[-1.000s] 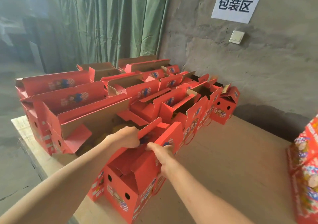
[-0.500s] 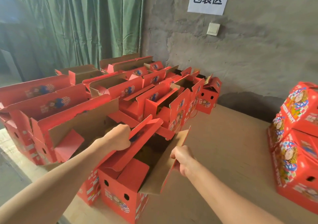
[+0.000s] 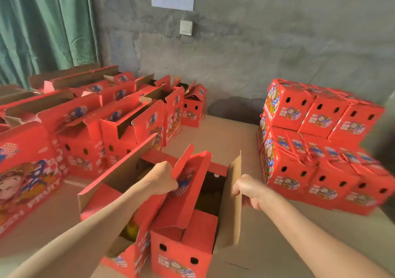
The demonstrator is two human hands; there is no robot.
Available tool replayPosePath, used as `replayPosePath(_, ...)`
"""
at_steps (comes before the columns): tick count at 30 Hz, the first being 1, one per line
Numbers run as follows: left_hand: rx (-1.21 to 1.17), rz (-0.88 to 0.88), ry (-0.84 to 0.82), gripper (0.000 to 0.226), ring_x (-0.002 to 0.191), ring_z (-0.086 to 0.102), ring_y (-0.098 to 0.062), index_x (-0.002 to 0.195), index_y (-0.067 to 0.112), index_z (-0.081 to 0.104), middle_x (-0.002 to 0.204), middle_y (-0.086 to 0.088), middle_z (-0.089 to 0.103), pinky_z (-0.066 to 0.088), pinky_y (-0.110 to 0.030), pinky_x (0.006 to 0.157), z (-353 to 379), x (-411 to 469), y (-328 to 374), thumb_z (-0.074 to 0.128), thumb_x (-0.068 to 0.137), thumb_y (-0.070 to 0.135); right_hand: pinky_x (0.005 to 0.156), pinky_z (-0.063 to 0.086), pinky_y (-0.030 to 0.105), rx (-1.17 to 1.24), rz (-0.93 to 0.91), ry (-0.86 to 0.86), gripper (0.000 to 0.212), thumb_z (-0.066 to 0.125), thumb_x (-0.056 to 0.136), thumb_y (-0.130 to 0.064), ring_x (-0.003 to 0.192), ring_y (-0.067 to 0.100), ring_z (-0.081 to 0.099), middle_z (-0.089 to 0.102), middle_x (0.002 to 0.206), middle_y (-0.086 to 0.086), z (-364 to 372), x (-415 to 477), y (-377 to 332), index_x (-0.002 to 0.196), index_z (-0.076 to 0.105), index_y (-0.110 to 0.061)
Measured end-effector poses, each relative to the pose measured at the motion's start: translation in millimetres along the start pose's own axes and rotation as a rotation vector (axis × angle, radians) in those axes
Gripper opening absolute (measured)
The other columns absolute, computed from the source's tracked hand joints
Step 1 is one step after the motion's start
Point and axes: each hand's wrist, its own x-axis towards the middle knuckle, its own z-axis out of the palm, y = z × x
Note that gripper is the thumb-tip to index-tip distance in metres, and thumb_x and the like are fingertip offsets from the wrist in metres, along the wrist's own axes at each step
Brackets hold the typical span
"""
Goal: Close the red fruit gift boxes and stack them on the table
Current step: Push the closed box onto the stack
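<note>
Since half a second ago the view has swung right, so the whole stack of closed boxes [image 3: 320, 147] now shows, and the right flap has been pulled further out from the box.

The left hand [image 3: 161, 178] is curled tight around the upper edge of the red left flap [image 3: 188, 183], thumb side against its printed face. The right hand [image 3: 249, 191] is clamped on the edge of the brown-sided right flap [image 3: 232, 200], fingers folded over onto its inner face, holding it nearly upright. Both flaps belong to the open box [image 3: 183, 250] nearest the camera, which stands on the table [image 3: 267, 245] with its top wide open; the inside is dark and its contents are hard to make out.

Just to its left is another open box [image 3: 119, 183], something yellow showing inside. Further left and behind, rows of open boxes [image 3: 119, 126] reach to the grey wall [image 3: 256, 42]. The closed stack stands well apart on the right.
</note>
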Motion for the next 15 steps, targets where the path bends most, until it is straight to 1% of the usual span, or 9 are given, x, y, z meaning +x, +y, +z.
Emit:
replayPosePath(2,0.024,0.008,-0.009,0.019,0.075,0.059,-0.023,0.092,-0.001,0.058,0.088,-0.009,0.063,0.041,-0.028,0.052,15,2,24,0.064,0.076,0.006,0.047,0.045,0.027,0.044,0.014,0.009,0.016,0.045,0.088,0.007,0.072,0.02,0.048,0.044,0.091,0.009,-23,-3,15,0.087,0.043,-0.009)
replayPosePath(4,0.123,0.059,0.034,0.035,0.095,0.06,-0.029,0.114,-0.003,0.052,0.113,-0.018,0.061,0.047,-0.033,0.067,25,2,52,0.06,0.083,0.01,0.057,0.053,0.033,0.094,-0.01,0.012,0.015,0.051,0.088,0.0,0.076,0.025,0.058,0.05,0.098,0.013,-43,-6,27,0.102,0.046,-0.004)
replayPosePath(5,0.201,0.101,0.085,0.051,0.112,0.055,-0.033,0.132,-0.001,0.04,0.132,-0.02,0.051,0.048,-0.037,0.081,29,3,66,0.057,0.087,0.016,0.062,0.056,0.037,0.123,-0.027,-0.005,0.021,0.055,0.088,-0.004,0.076,0.027,0.063,0.056,0.096,0.014,-51,-8,33,0.107,0.046,-0.001)
replayPosePath(7,0.363,0.227,0.227,0.075,0.141,0.023,-0.034,0.15,0.015,0.01,0.157,-0.011,0.016,0.026,-0.047,0.111,32,2,98,0.053,0.092,0.033,0.053,0.057,0.035,0.121,-0.05,-0.088,0.017,0.062,0.088,-0.009,0.056,0.026,0.067,0.066,0.073,0.014,-59,-15,42,0.099,0.05,-0.002)
replayPosePath(8,0.414,0.311,0.276,0.076,0.145,0.01,-0.031,0.151,0.02,0.006,0.159,-0.006,0.006,0.014,-0.049,0.115,34,2,114,0.051,0.093,0.039,0.047,0.055,0.031,0.061,-0.055,-0.123,0.014,0.063,0.088,-0.011,0.048,0.023,0.065,0.066,0.064,0.012,-58,-20,46,0.09,0.05,-0.005)
replayPosePath(9,0.431,0.399,0.293,0.073,0.146,0.007,-0.028,0.151,0.022,0.01,0.16,-0.003,0.006,0.01,-0.048,0.116,39,2,128,0.049,0.093,0.041,0.044,0.054,0.029,-0.012,-0.052,-0.136,0.015,0.062,0.088,-0.012,0.044,0.021,0.064,0.065,0.063,0.01,-57,-23,50,0.084,0.048,-0.008)
replayPosePath(11,0.403,0.52,0.237,0.063,0.144,0.018,-0.023,0.148,0.021,0.026,0.157,-0.002,0.021,0.016,-0.044,0.118,54,1,149,0.051,0.093,0.038,0.041,0.053,0.028,-0.077,-0.065,-0.107,0.017,0.056,0.088,-0.006,0.04,0.017,0.061,0.059,0.07,0.01,-53,-29,58,0.079,0.042,-0.01)
replayPosePath(13,0.38,0.536,0.146,0.052,0.137,0.034,-0.021,0.142,0.018,0.039,0.148,-0.002,0.039,0.027,-0.038,0.113,75,-3,159,0.052,0.093,0.032,0.037,0.048,0.025,-0.07,-0.127,-0.05,0.015,0.047,0.087,0.005,0.035,0.015,0.055,0.05,0.068,0.01,-58,-28,67,0.08,0.041,-0.006)
replayPosePath(15,0.423,0.511,0.077,0.044,0.129,0.044,-0.02,0.136,0.016,0.046,0.139,-0.001,0.049,0.034,-0.033,0.107,92,-5,158,0.052,0.094,0.028,0.048,0.043,0.025,-0.156,-0.187,0.011,0.018,0.043,0.085,0.008,0.048,0.018,0.052,0.045,0.069,0.008,-70,-26,75,0.075,0.041,-0.007)
